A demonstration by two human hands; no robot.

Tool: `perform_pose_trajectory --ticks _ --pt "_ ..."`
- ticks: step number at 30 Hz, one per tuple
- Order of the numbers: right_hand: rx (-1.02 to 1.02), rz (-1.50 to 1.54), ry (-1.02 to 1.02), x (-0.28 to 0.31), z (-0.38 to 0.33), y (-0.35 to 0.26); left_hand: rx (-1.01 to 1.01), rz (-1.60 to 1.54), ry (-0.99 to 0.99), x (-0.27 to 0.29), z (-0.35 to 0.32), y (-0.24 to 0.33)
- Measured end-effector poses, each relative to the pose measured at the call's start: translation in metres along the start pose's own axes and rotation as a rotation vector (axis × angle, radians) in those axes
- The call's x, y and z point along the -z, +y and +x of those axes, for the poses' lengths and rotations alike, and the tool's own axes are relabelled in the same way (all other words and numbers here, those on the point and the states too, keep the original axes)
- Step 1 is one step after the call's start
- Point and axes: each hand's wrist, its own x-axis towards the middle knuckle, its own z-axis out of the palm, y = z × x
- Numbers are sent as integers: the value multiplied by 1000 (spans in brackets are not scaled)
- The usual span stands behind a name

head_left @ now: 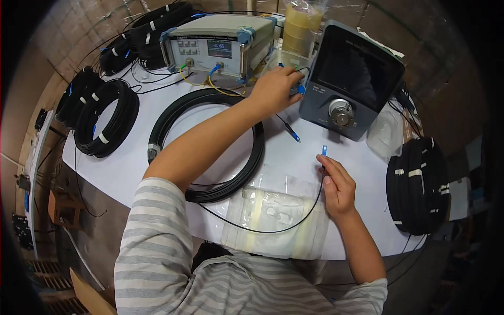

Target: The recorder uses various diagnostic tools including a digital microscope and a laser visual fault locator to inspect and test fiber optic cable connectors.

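Observation:
My left hand (276,88) reaches across the white table (131,163) to the left side of a dark grey box with a screen and a round knob (350,79), fingers closed on a blue connector (301,89) there. My right hand (337,186) pinches a thin black cable (283,227) that ends in a blue connector (324,151) pointing up. The cable curves back under my hand over a stack of clear plastic bags (275,218). A large black cable coil (210,144) lies under my left forearm. Another blue-tipped connector (294,135) lies loose on the table.
A grey test instrument with a display (218,46) stands at the back, yellow and blue leads plugged in. Black cable coils lie at the left (105,118), back left (152,29) and right (417,186). A roll of tape in a bag (300,26) stands behind.

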Motion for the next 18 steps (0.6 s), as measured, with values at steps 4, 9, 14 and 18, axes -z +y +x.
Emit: perform_pose_trajectory --ticks 4,9,14,18 --pt "9 31 8 -3 3 -3 -12 48 -39 -1 -2 -4" --pt "15 25 10 -5 -1 0 -158 30 175 8 -7 -11" --pt "-45 74 42 -2 -4 -4 -278 -43 339 57 -7 25" --pt "-53 85 65 -3 -2 -4 -425 -320 410 72 -15 64"
